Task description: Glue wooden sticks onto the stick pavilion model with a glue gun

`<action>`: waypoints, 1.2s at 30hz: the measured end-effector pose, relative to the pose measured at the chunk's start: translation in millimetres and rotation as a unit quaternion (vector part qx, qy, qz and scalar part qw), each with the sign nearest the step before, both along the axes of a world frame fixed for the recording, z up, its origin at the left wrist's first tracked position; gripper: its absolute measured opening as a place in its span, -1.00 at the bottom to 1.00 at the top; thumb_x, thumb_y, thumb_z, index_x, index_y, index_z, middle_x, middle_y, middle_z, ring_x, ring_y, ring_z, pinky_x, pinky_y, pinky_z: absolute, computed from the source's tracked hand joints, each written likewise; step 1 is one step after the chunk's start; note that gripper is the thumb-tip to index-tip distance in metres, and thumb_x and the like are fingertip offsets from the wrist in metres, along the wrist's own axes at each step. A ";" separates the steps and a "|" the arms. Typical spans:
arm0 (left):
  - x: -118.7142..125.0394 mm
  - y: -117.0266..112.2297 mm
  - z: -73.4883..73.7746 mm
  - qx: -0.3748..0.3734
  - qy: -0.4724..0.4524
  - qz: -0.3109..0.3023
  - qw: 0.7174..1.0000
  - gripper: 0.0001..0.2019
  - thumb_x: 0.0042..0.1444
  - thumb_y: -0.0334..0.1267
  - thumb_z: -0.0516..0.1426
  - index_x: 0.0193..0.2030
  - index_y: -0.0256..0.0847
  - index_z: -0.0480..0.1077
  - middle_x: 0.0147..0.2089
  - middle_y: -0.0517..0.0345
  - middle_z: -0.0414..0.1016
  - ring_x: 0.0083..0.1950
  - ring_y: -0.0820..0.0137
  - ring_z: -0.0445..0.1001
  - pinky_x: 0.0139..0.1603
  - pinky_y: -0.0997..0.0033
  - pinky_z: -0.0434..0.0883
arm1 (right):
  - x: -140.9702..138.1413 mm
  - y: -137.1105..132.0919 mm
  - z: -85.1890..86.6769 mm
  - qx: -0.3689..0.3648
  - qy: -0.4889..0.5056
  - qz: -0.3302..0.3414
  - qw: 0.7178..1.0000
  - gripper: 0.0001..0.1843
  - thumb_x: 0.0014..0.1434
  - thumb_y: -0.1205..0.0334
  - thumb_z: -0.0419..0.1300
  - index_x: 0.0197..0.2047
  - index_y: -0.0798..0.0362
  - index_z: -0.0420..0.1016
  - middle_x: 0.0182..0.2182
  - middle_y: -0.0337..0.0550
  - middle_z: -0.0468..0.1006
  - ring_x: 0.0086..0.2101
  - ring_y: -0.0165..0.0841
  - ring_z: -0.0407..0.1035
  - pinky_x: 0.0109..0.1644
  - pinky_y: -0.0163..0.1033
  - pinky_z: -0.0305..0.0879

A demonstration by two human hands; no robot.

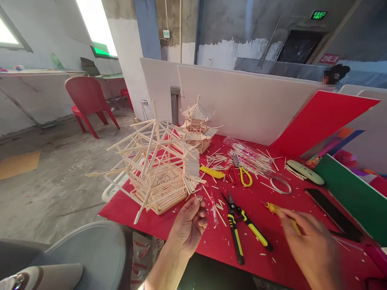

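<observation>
My left hand (190, 219) is pinched thumb to forefinger; I cannot tell whether anything tiny sits between. My right hand (311, 245) is curled round the slim yellow tool (272, 208), lower right. The stick frame (165, 181), left of centre on the worktop (211, 245), looks light, stiff but fragile; I'd grip its dense base, never the thin roof spokes.
</observation>
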State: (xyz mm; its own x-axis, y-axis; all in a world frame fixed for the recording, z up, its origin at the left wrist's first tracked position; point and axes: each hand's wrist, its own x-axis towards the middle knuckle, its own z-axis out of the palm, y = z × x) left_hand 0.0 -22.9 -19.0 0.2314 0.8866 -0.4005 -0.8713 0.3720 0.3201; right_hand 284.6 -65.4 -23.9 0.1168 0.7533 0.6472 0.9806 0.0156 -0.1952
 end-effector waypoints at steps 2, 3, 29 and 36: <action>0.8 -0.6 1.8 0.005 0.018 0.004 1.000 -0.73 -0.18 -0.34 0.46 -0.33 -0.29 0.53 -0.40 0.21 0.49 -0.48 0.60 0.36 -0.58 0.64 0.26 | -53.0 8.1 25.5 -0.007 0.068 0.158 0.985 -0.79 0.29 0.11 0.13 -0.19 -0.04 0.58 -0.28 -0.12 0.58 -0.26 -0.30 0.48 -0.16 -0.20 0.40; 0.9 -1.1 2.7 0.007 0.033 0.007 0.999 -0.72 -0.19 -0.32 0.46 -0.33 -0.30 0.54 -0.41 0.20 0.49 -0.49 0.60 0.36 -0.58 0.64 0.26 | -78.0 12.6 35.4 -0.009 0.082 0.220 0.972 -0.85 0.28 0.19 0.15 -0.20 -0.05 0.56 -0.31 -0.15 0.56 -0.28 -0.34 0.46 -0.18 -0.24 0.39; -9.6 -5.8 -4.8 0.098 0.237 0.064 0.964 -0.76 0.00 -0.11 0.36 -0.43 -0.26 0.57 -0.53 0.22 0.43 -0.52 0.57 0.29 -0.49 0.59 0.27 | -173.0 42.4 38.2 -0.002 0.121 0.350 0.929 -0.82 0.27 0.41 0.18 -0.10 0.00 0.33 -0.35 -0.21 0.56 -0.37 -0.35 0.43 -0.26 -0.22 0.37; -8.0 -5.3 -3.4 0.103 0.244 0.069 0.962 -0.78 0.00 -0.11 0.35 -0.37 -0.24 0.59 -0.52 0.21 0.45 -0.51 0.55 0.31 -0.50 0.58 0.28 | -170.1 44.5 38.1 -0.006 0.128 0.353 0.927 -0.80 0.26 0.42 0.18 -0.08 -0.01 0.32 -0.33 -0.21 0.56 -0.34 -0.35 0.43 -0.26 -0.23 0.36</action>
State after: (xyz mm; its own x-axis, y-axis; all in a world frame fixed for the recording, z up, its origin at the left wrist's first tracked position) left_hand -8.0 -28.2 -22.4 -0.0650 0.9678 -0.2433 -0.6354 0.1478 0.7579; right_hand 114.4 -20.9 14.2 -0.2594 0.7080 0.6569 0.6488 0.6316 -0.4245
